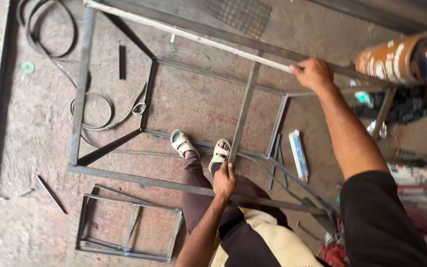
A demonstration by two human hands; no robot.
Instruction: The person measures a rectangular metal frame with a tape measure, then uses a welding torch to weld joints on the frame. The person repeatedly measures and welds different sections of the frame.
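The floor is dusty pinkish-brown with faded red patches. The frame is dark grey steel; the long rail along its top edge looks pale, almost white. The sandals are white, the trousers dark maroon. The shirt is cream with black sleeves. The cable is black. A drum is orange with white markings.
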